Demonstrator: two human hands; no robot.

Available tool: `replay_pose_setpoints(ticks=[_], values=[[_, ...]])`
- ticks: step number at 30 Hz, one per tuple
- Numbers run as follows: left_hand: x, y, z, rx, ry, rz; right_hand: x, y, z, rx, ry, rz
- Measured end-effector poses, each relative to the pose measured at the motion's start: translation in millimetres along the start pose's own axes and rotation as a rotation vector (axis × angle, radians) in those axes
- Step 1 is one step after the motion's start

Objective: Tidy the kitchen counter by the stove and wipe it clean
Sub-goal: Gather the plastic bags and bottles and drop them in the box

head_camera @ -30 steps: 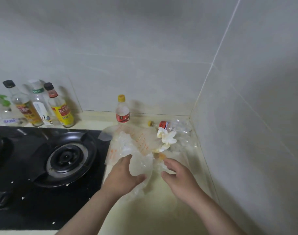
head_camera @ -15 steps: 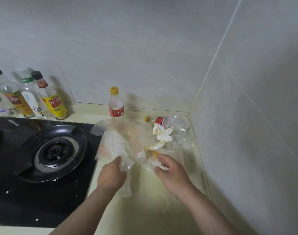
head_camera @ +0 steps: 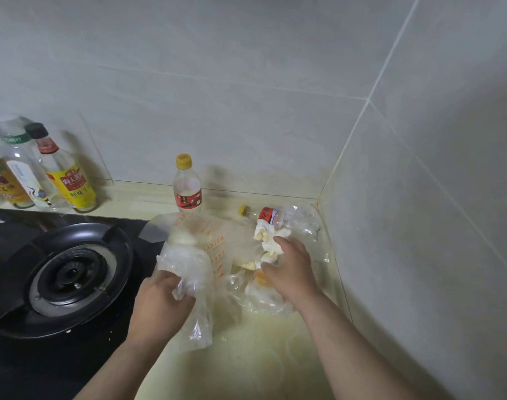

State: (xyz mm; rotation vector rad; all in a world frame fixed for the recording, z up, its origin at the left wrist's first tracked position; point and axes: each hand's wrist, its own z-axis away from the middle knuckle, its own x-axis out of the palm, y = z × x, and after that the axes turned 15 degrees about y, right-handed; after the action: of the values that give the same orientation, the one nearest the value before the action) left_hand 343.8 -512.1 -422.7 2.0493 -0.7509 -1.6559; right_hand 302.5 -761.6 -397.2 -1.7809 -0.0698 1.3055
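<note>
At the far left, three condiment bottles (head_camera: 24, 174) stand against the wall, the leftmost cut off by the edge. Nearer than them sits one black stove burner (head_camera: 70, 272). Your left hand (head_camera: 159, 304) is clenched around a crumpled clear plastic bag (head_camera: 188, 261) at the stove's right edge, over the pale counter (head_camera: 246, 356). Beyond it lies one printed bag (head_camera: 217, 241) with orange lettering, spreading toward the far wall. Two yellow-capped bottles sit farther back. One upright bottle (head_camera: 187, 189) stands just beyond the printed bag. One lying bottle (head_camera: 271, 216) rests in the far right corner, its long axis running left to right and its cap pointing left. Your right hand (head_camera: 292, 269) curls its fingers around a wad of crumpled paper (head_camera: 268, 236) that touches the lying bottle, with more clear plastic under the palm.
</note>
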Motion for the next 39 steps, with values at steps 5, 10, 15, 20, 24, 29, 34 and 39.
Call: replay_pose_setpoints(ticks=[5, 10, 15, 20, 24, 29, 34, 39], values=[[6.8, -6.9, -7.3, -0.003, -0.048, 0.012, 24.2, 10.4, -24.3, -0.067, -0.284, 0.402], [12.2, -0.2, -7.8, -0.065, -0.095, -0.016, 44.0, 23.5, -31.8, -0.097, -0.234, 0.376], [19.0, 10.2, -10.1, -0.103, -0.226, 0.035, 49.7, 32.9, -31.9, -0.077, -0.209, 0.274], [40.8, 18.7, -12.7, -0.073, -0.368, -0.184, 49.5, 37.7, -31.7, -0.099, -0.165, 0.269], [62.8, 31.2, -16.7, -0.020, -0.307, -0.338, 46.0, 34.3, -24.6, -0.120, -0.223, 0.361], [83.9, 18.6, -21.9, 0.056, -0.208, -0.385, 51.0, 35.9, -21.3, -0.089, -0.239, 0.274], [89.1, 16.8, -29.5, 0.160, -0.174, -0.493, 59.7, 34.5, -26.7, 0.002, -0.173, 0.179], [93.8, 13.4, -40.7, 0.160, -0.246, -0.434, 63.5, 46.9, -32.0, 0.018, -0.180, 0.107]])
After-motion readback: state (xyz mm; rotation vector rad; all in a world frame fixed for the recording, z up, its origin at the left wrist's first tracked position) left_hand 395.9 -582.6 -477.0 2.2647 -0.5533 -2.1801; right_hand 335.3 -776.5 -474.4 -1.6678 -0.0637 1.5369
